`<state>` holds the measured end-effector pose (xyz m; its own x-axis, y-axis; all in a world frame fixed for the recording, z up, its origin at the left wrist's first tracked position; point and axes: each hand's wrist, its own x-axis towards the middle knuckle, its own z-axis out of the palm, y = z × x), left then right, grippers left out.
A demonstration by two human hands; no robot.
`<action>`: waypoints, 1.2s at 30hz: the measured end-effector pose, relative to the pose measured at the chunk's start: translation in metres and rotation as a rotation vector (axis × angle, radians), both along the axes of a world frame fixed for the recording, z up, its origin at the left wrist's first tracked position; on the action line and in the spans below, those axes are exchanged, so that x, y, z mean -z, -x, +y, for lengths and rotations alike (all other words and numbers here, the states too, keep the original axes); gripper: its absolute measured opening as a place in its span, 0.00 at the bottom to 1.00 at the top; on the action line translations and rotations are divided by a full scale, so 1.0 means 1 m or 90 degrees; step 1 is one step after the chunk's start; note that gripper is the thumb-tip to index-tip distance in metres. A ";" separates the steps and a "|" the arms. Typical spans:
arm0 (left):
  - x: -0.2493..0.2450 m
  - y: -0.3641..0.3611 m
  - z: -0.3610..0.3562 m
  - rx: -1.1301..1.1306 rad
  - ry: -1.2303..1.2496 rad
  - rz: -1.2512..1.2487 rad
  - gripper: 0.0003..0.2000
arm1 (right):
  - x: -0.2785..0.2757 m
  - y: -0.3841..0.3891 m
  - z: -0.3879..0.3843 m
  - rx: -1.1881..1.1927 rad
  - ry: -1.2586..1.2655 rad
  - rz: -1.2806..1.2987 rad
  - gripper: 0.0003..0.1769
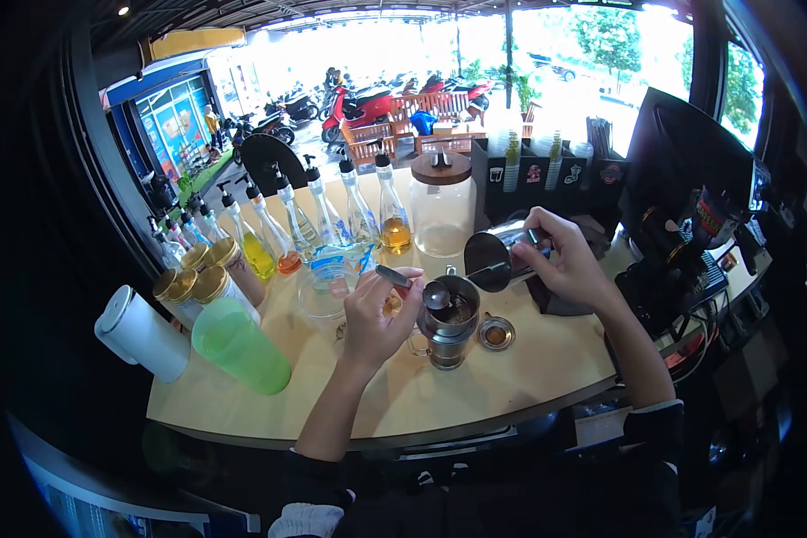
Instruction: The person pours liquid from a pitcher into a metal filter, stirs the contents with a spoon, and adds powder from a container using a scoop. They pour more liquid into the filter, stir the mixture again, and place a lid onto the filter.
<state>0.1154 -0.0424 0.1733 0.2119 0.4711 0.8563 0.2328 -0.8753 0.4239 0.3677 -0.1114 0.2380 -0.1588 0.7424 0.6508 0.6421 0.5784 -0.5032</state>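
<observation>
My left hand (381, 314) pinches a metal spoon (437, 297), its rounded bowl over the rim of a metal drip filter (464, 321). Dark, wet-looking coffee shows inside the filter, which sits on a small glass mug (446, 353). My right hand (560, 255) is closed around a shiny metal pitcher (520, 240), tilted so that its dark round mouth faces the filter. Just right of the mug lies a small round metal dish (496, 333) with something brown in its middle. A clear plastic tub (321, 291) stands left of my left hand.
Syrup pump bottles (330, 211) line the back left. Nearer are gold-lidded canisters (213, 282), a white tumbler (143, 332) and a green cup (242, 345). A wooden-lidded jar (443, 211), a cup holder (547, 170) and a black monitor (695, 170) stand behind and right.
</observation>
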 end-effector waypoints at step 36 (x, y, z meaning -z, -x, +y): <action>0.007 -0.012 0.007 0.010 0.032 -0.003 0.06 | -0.013 0.038 0.020 -0.042 -0.080 -0.236 0.12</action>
